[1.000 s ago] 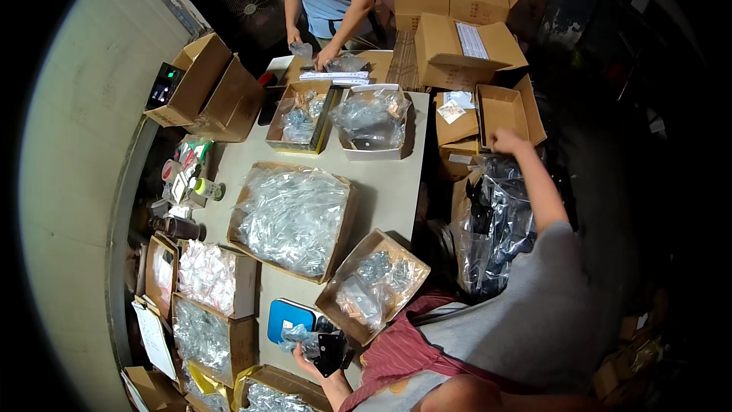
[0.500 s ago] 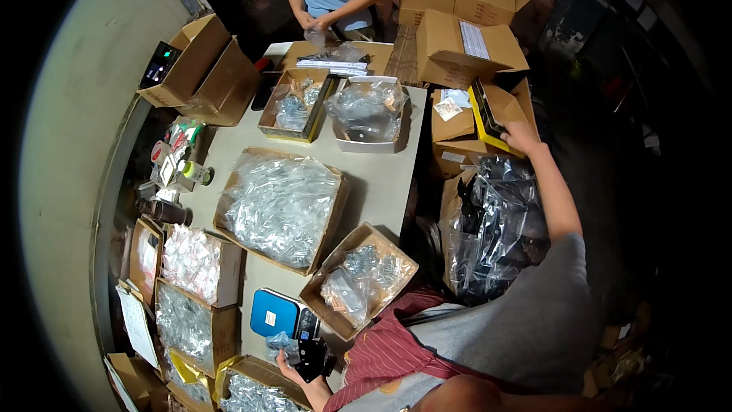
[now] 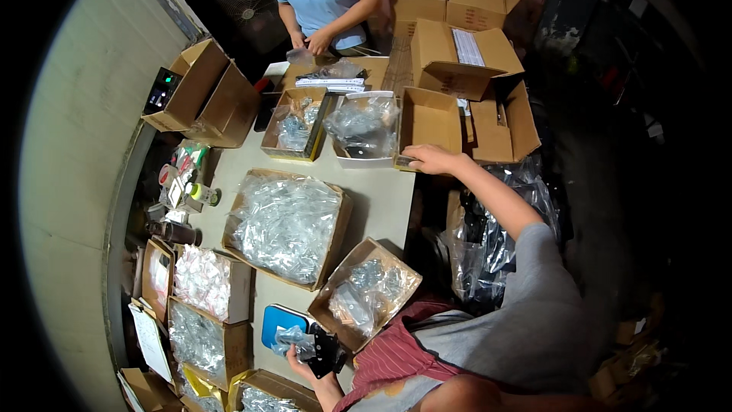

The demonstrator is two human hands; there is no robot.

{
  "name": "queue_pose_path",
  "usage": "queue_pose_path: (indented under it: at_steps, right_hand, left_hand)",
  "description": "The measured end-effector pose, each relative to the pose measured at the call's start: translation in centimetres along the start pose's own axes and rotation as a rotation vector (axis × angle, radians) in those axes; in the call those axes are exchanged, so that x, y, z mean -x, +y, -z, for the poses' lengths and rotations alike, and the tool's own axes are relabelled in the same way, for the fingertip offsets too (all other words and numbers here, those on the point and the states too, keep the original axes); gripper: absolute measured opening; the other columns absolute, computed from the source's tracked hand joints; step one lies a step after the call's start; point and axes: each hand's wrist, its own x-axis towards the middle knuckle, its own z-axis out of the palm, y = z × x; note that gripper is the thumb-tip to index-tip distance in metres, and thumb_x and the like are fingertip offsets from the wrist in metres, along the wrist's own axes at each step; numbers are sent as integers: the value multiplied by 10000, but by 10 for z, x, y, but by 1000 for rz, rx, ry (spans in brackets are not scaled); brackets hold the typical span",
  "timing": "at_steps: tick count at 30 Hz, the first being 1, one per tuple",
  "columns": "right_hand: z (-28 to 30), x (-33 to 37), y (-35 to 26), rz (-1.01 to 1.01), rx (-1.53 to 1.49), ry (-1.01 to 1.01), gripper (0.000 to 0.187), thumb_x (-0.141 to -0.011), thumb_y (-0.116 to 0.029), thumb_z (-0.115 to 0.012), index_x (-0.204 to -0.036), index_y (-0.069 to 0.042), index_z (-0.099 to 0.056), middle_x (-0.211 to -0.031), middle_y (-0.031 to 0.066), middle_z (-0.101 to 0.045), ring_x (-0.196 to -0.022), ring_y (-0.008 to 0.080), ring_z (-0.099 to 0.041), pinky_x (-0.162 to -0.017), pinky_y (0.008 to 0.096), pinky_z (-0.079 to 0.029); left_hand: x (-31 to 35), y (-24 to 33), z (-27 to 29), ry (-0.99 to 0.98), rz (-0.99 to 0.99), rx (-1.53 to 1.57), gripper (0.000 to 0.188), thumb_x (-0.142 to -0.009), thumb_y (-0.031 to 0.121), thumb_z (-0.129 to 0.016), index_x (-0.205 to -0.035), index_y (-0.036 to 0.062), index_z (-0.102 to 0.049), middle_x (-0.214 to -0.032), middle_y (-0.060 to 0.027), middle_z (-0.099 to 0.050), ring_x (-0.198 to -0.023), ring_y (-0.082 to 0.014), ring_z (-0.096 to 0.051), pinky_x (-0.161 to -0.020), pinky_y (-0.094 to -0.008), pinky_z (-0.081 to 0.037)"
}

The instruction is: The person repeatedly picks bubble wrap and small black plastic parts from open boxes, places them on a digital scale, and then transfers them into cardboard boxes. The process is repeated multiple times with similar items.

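Note:
My right hand (image 3: 428,159) grips the near rim of a shallow cardboard box (image 3: 431,118) with a yellow-edged side. That box sits at the table's right edge, beside a white box (image 3: 363,159) of clear bags, and its bare brown inside shows. Low in the view, my left hand (image 3: 302,368) is closed on a clear plastic bag (image 3: 293,339) and black flat parts with holes (image 3: 328,352). Just beyond them lies a blue-topped scale (image 3: 280,322). To the right of the scale stands a tilted box (image 3: 364,294) of bagged metal parts.
A large box (image 3: 286,229) of clear packets fills mid-table. More boxes of packets (image 3: 197,336) line the left side. A person in blue (image 3: 328,0) stands at the far end handling a bag. Open cartons (image 3: 465,53) and a black-filled plastic bag (image 3: 492,252) are on the right.
My right hand has swung the shallow cardboard box leftward, from the open carton on the right to the table's edge. My left hand keeps the bag and black parts.

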Motion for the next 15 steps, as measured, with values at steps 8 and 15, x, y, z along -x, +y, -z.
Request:
queue_pose_path:
  at_steps: [8, 15]
  right_hand:
    - [-26, -70, 52, -334, -348, 54, 819, -561, -107, -776, -1244, 159, -411, -1457, 386, -275, -1296, 414, -447, -1011, 356, -432]
    - [-65, -123, 5, -272, -280, -23, 751, -542, -90, -756, -1180, 160, -450, -1465, 430, -213, -1368, 467, -328, -1058, 372, -408]
  left_hand:
    - [2, 13, 24, 182, -187, -59, 426, -834, 370, -564, -1103, 40, -589, -1074, -120, -623, -945, -273, -617, -793, -405, -540]
    - [9, 20, 21, 227, -200, -20, 396, -885, 385, -527, -1088, 50, -585, -1075, -115, -621, -949, -251, -609, -794, -383, -540]
